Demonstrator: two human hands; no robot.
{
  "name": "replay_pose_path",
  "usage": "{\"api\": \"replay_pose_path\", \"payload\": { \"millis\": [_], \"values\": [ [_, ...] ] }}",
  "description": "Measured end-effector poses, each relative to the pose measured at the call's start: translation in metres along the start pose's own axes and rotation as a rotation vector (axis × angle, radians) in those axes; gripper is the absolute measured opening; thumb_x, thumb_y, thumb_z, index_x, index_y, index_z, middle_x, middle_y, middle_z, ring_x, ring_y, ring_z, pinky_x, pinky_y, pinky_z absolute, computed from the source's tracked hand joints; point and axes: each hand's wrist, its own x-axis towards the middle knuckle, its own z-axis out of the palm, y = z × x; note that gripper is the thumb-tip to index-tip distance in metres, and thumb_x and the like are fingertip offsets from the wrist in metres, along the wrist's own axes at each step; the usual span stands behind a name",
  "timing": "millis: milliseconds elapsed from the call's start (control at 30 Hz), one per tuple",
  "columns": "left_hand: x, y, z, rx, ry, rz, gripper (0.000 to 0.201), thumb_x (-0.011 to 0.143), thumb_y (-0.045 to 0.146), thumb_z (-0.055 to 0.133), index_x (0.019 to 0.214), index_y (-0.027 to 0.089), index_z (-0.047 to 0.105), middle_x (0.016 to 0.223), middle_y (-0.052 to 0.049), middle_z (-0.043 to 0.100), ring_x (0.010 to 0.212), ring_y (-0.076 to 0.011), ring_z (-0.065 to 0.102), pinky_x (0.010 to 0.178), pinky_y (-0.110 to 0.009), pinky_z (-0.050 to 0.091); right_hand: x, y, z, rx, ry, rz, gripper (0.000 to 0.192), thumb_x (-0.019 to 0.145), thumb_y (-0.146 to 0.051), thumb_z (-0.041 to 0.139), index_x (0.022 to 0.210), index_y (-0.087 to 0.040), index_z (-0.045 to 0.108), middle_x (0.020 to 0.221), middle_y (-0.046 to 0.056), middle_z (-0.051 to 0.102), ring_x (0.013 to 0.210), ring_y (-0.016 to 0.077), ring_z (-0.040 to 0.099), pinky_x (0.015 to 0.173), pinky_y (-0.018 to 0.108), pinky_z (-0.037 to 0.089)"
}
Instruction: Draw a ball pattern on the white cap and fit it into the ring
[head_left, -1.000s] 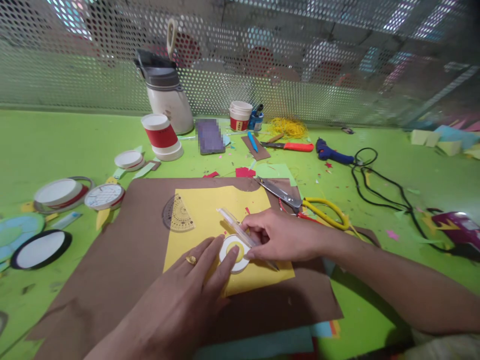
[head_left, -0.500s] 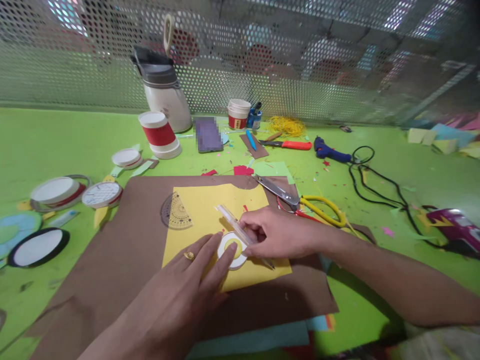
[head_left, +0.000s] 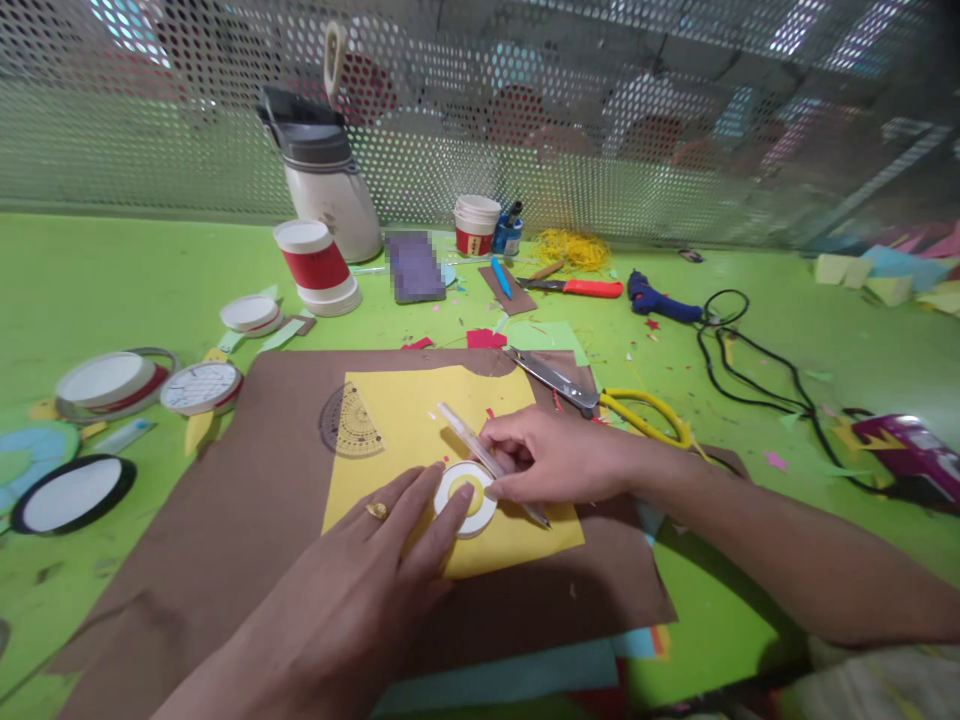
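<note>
A small white disc [head_left: 484, 512] with a yellow centre lies on a sheet of yellow paper [head_left: 420, 400]. My left hand [head_left: 375, 560] lies outstretched at its left, the thumb pressing the yellow centre and the fingers resting by the rim. Between the bent fingers of my right hand [head_left: 551, 455] is a clear pen [head_left: 466, 430], its tip toward the lower right, just above or on the paper. The right thumb touches the disc's right edge. A clear protractor [head_left: 352, 422] overlaps the paper's left side. Brown card [head_left: 277, 480] lies beneath everything.
Scissors [head_left: 645, 410] with yellow handles lie right of the paper. Behind are a knife [head_left: 592, 288], a blue glue gun [head_left: 664, 300], paper cups [head_left: 476, 225] and a white jug [head_left: 337, 200]. Round lids [head_left: 109, 382] sit at the left. A perforated screen [head_left: 600, 130] closes off the back.
Both hands have hardly moved. The pen has shifted very slightly within the right fingers, and the right hand has lifted a touch, showing more of the disc's right edge.
</note>
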Motion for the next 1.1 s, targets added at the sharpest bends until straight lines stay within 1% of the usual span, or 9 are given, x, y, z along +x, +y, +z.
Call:
{"api": "replay_pose_path", "payload": {
  "millis": [100,267,400,500,667,800,1000,1100],
  "values": [
    [0.002,0.001,0.0,0.015,0.007,-0.009,0.054,0.101,0.009,0.044,0.155,0.019,0.048,0.143,-0.016,0.068,0.125,-0.0292,0.07,0.103,-0.041,0.062,0.001,0.002,0.0,0.016,-0.004,-0.009,0.024,0.084,-0.02,0.073,0.075,-0.021,0.051,0.066,-0.008,0.049,0.061,0.0099,0.043,0.056,0.025,0.032],
    [0.004,0.003,-0.005,0.001,-0.036,-0.015,0.052,0.103,0.01,0.04,0.154,0.019,0.049,0.141,-0.015,0.069,0.122,-0.0286,0.07,0.1,-0.042,0.062,0.002,0.004,-0.001,0.031,0.002,-0.025,0.024,0.084,-0.021,0.073,0.076,-0.021,0.051,0.066,-0.008,0.049,0.062,0.0101,0.042,0.056,0.025,0.031],
    [0.004,0.003,-0.002,0.016,-0.062,-0.024,0.053,0.104,0.01,0.039,0.155,0.019,0.047,0.143,-0.017,0.068,0.122,-0.0302,0.07,0.097,-0.043,0.063,0.002,0.002,-0.001,0.027,-0.013,-0.017,0.024,0.084,-0.019,0.073,0.076,-0.021,0.051,0.065,-0.009,0.048,0.061,0.0099,0.043,0.056,0.025,0.03],
    [0.004,0.003,-0.001,0.024,-0.041,-0.006,0.054,0.103,0.009,0.041,0.156,0.017,0.046,0.144,-0.018,0.068,0.125,-0.0308,0.07,0.098,-0.043,0.063,0.001,0.0,-0.002,0.028,-0.015,-0.015,0.022,0.083,-0.018,0.074,0.076,-0.021,0.052,0.064,-0.009,0.049,0.061,0.01,0.043,0.056,0.025,0.028],
    [0.005,0.002,-0.007,-0.014,-0.018,0.007,0.054,0.103,0.008,0.04,0.157,0.017,0.044,0.145,-0.019,0.067,0.125,-0.0303,0.07,0.099,-0.043,0.063,0.002,0.0,-0.003,0.031,-0.02,-0.015,0.023,0.084,-0.018,0.073,0.076,-0.021,0.052,0.064,-0.009,0.048,0.06,0.0102,0.042,0.056,0.025,0.029],
    [0.003,0.002,-0.009,-0.058,-0.055,0.001,0.058,0.103,0.005,0.037,0.159,0.019,0.041,0.152,-0.018,0.063,0.132,-0.029,0.066,0.106,-0.044,0.061,0.003,0.002,-0.001,0.033,-0.001,-0.024,0.024,0.085,-0.019,0.073,0.076,-0.021,0.051,0.066,-0.008,0.05,0.061,0.0103,0.043,0.057,0.025,0.03],
    [0.0,0.002,-0.008,-0.029,-0.043,-0.01,0.056,0.101,0.005,0.04,0.156,0.018,0.047,0.149,-0.02,0.065,0.131,-0.0309,0.067,0.106,-0.044,0.06,0.003,0.005,0.002,0.032,0.011,-0.019,0.023,0.084,-0.02,0.072,0.077,-0.021,0.051,0.067,-0.007,0.051,0.062,0.0103,0.043,0.057,0.025,0.03],
    [-0.001,0.001,-0.006,-0.03,-0.039,-0.002,0.055,0.102,0.006,0.041,0.156,0.018,0.046,0.148,-0.019,0.065,0.129,-0.0311,0.068,0.104,-0.043,0.062,0.003,0.005,0.002,0.038,0.007,-0.023,0.023,0.084,-0.02,0.073,0.077,-0.021,0.051,0.067,-0.008,0.05,0.063,0.0102,0.043,0.057,0.024,0.03]
  ]
}}
